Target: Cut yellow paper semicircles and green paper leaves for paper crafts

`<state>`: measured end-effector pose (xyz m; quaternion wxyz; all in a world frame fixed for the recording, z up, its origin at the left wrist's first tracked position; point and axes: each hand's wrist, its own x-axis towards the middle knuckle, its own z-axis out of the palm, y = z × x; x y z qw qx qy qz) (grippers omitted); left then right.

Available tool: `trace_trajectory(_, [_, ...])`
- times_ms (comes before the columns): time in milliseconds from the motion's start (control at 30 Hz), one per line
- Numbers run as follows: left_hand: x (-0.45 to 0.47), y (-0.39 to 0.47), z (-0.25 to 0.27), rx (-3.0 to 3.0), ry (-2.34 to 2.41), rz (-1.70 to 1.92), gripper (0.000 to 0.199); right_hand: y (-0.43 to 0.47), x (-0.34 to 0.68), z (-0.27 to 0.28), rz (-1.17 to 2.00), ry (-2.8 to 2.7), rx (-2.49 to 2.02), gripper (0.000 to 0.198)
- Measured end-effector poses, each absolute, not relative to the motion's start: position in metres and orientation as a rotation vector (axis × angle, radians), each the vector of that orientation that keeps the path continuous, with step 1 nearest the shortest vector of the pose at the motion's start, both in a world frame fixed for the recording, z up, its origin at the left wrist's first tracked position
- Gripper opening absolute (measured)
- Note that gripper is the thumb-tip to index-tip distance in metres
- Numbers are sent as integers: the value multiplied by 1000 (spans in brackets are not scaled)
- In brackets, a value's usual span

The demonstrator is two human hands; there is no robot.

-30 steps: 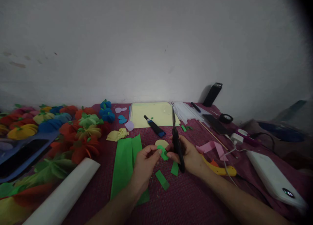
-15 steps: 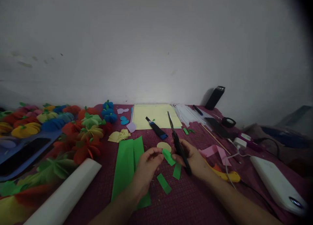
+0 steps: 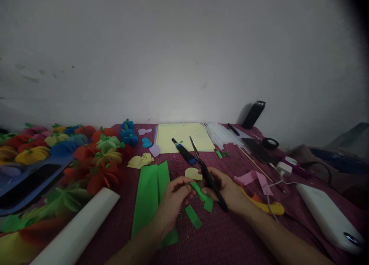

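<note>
My left hand (image 3: 173, 199) pinches a small green paper piece (image 3: 197, 190) between thumb and fingers. In my right hand (image 3: 229, 190) is a pair of scissors (image 3: 213, 186) with black handles, its blades pointing up and away from me. Those blades look closed and stand apart from the paper. Below the hands, one green paper strip (image 3: 193, 217) lies on the cloth, and another green strip (image 3: 208, 205) lies just beneath the held piece. A cream paper piece (image 3: 192, 173) is just beyond my fingers. Folded green paper sheets (image 3: 145, 192) lie partly under my left forearm.
Colourful paper flowers (image 3: 103, 176) crowd the left, beside a white roll (image 3: 77, 226). Ahead are cream sheets (image 3: 167, 136) with a box cutter (image 3: 184, 151). On the right lie a pink ribbon (image 3: 253, 180), a yellow-handled tool (image 3: 276, 208), cables and a white power bank (image 3: 325, 215).
The green piece has turned and now looks narrower and lower. The scissors have tilted further left at their tips, and my right hand has shifted slightly.
</note>
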<state>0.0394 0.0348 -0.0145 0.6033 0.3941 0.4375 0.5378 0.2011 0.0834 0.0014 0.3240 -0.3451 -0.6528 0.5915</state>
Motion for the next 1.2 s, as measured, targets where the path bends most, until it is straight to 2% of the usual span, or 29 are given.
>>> trace_trajectory(367, [42,36,-15,963,1116,1194,21,83,201,-3,1527,-1753,-879,42])
trace_trajectory(567, [35,37,-13,827,1041,1363,19,87,202,-1,1485,-1565,-967,35])
trace_trajectory(833, [36,37,-11,772,1002,1461,15,83,198,-11,1648,-1411,-964,41])
trace_trajectory(1033, [36,38,-12,664,928,1464,15,85,201,-14,1348,-1375,-832,46])
trace_trajectory(1200, [39,37,-13,672,940,1452,15,77,199,-13,1341,-1460,-774,47])
